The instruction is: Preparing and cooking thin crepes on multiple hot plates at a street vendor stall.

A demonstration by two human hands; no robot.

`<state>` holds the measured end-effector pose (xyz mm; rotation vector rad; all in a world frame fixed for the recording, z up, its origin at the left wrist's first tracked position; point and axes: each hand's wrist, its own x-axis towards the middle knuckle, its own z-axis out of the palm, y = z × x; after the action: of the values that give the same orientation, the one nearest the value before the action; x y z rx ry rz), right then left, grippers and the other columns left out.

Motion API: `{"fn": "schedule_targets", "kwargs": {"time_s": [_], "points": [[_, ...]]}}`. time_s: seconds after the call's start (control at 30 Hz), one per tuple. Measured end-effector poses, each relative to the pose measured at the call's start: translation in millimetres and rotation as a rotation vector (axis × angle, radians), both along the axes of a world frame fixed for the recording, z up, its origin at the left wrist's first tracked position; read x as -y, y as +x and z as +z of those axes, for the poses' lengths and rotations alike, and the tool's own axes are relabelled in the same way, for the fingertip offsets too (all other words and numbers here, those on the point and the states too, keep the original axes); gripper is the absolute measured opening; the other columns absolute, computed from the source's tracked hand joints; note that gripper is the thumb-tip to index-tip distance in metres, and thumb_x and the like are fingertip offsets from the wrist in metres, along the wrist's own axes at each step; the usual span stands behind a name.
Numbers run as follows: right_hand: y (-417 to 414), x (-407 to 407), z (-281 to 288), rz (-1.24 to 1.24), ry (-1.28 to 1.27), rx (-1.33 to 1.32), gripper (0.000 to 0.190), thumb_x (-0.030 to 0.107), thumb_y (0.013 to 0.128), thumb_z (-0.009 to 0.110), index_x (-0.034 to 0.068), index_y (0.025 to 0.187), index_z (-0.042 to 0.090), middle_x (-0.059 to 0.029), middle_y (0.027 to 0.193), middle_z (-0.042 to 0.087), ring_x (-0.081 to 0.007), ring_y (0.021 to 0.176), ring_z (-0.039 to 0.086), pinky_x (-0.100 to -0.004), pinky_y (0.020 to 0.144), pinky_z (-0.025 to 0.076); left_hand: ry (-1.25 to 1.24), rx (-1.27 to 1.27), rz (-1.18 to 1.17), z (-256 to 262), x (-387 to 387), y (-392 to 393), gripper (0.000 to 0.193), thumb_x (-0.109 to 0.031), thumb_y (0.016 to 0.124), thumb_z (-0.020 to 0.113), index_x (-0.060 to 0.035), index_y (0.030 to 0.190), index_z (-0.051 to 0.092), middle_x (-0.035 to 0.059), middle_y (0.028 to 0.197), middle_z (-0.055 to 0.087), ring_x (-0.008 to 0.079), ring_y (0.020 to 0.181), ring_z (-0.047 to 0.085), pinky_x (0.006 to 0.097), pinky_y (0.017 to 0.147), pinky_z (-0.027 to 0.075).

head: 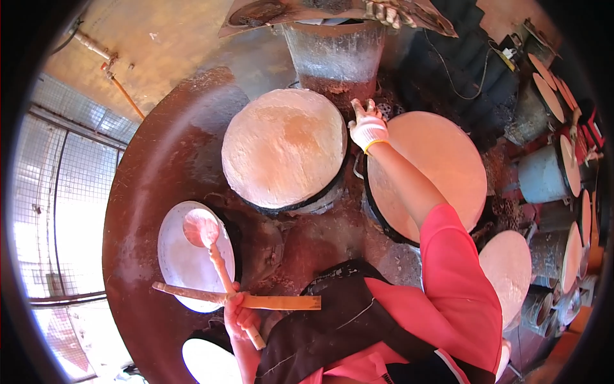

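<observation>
My left hand (242,312) is bare and closed around the crossed handles of a ladle (201,227) and a flat wooden stick (280,302). The ladle's bowl hangs over a round vessel of whitish liquid (180,269). In a white knit glove with soiled fingers, my right hand (368,122) reaches forward between two large round pans; its fingers are somewhat apart and nothing shows in them. Left of it is a pan with a pale, uneven, domed surface (283,149). Under my right forearm lies a pan with a smooth, flat, tan surface (431,163).
A tall metal bucket (336,53) stands ahead under a stained board (288,12), on which a soiled glove (391,13) lies. More round pans on metal drums (539,165) line the right side, with another person's arm (574,125) near them. Wire mesh (76,192) stands left.
</observation>
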<state>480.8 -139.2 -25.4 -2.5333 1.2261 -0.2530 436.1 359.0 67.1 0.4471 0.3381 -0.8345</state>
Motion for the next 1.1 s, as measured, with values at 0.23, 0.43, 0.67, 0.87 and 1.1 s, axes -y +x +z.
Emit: {"fn": "schedule_targets", "kwargs": {"time_s": [0.23, 0.43, 0.67, 0.87, 1.1], "points": [[29.7, 36.2, -34.3, 0.215, 0.242, -0.116, 0.068, 0.031, 0.084, 0.05, 0.033, 0.144, 0.018, -0.0193, 0.15, 0.011, -0.0409, 0.136, 0.018, -0.0504, 0.108, 0.021, -0.034, -0.042, 0.048, -4.5, 18.3, 4.9, 0.019, -0.005, 0.092, 0.039, 0.0001, 0.108, 0.047, 0.0031, 0.058, 0.046, 0.0069, 0.034, 0.038, 0.0228, 0.032, 0.039], [33.1, 20.2, -13.6, 0.388, 0.301, -0.144, 0.078, 0.024, 0.083, 0.055, 0.035, 0.144, 0.008, -0.0244, 0.149, 0.001, -0.0472, 0.133, 0.02, -0.0505, 0.106, 0.026, -0.011, -0.07, 0.092, -1.0, 36.8, 15.7, 0.017, -0.005, 0.092, 0.039, 0.0014, 0.105, 0.048, 0.0028, 0.058, 0.046, 0.0065, 0.034, 0.037, 0.0211, 0.03, 0.036], [13.0, 14.2, -9.7, 0.56, 0.031, -0.014, 0.071, 0.022, 0.079, 0.063, 0.035, 0.14, 0.028, -0.0261, 0.148, 0.006, -0.0449, 0.134, 0.016, -0.0488, 0.107, 0.023, 0.026, -0.047, 0.09, 2.5, 58.4, 28.9, 0.017, -0.004, 0.091, 0.04, 0.0017, 0.106, 0.046, 0.0025, 0.059, 0.046, 0.0058, 0.033, 0.035, 0.0204, 0.029, 0.034], [14.4, 12.2, -13.0, 1.009, -0.32, 0.559, 0.014, 0.02, 0.058, 0.075, 0.024, 0.069, 0.068, -0.0034, 0.125, 0.049, -0.0348, 0.12, 0.039, -0.0468, 0.1, 0.033, 0.014, -0.085, 0.13, 2.8, 61.6, 32.2, 0.018, -0.003, 0.092, 0.038, 0.0011, 0.107, 0.045, 0.0021, 0.059, 0.043, 0.0059, 0.032, 0.033, 0.0207, 0.029, 0.032], [11.1, -6.1, -5.5, 1.053, -0.635, 0.507, 0.035, 0.02, 0.061, 0.066, 0.03, 0.094, 0.067, -0.0043, 0.13, 0.047, -0.0292, 0.118, 0.043, -0.0505, 0.101, 0.034, -0.029, -0.092, 0.133, 0.5, 52.8, 27.9, 0.019, -0.003, 0.092, 0.038, 0.0011, 0.109, 0.047, 0.0019, 0.06, 0.042, 0.0057, 0.033, 0.033, 0.0212, 0.028, 0.031]]}}
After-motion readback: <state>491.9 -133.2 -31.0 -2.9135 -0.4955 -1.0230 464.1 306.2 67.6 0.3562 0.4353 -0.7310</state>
